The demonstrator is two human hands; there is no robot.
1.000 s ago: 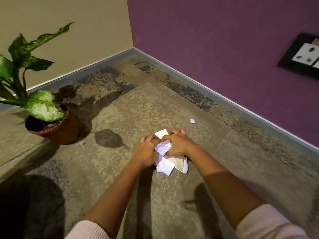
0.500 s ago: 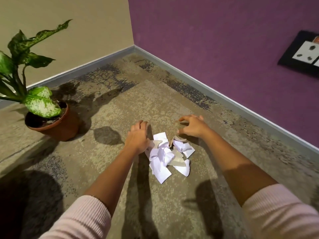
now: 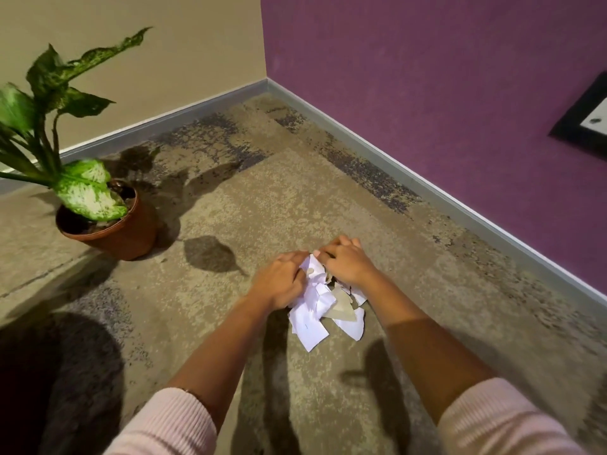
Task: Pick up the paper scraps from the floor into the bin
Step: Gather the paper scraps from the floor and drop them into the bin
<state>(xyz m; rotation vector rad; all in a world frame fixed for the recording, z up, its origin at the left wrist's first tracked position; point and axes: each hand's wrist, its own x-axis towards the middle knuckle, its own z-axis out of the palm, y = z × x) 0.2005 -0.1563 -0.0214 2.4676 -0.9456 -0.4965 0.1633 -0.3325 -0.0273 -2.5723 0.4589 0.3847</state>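
Gathering step, looks like: left hand (image 3: 282, 280) and right hand (image 3: 345, 265) curl round the 12 o'clock end of the torn white-and-beige paper scrap pile (image 3: 320, 311) on the mottled tan carpet (image 3: 295, 192), so next is probably a two-handed scoop, bin not in view.

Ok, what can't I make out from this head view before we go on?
Bin: nowhere in the head view, so its place is unknown.
Paper scraps: far part of the pile is covered by the left hand and right hand; count unknown.
Fingers: the backs of the hands hide whether they pinch paper.
Wall socket: cut off by the right edge.
Plant: leaves blurred, cut by the left edge.
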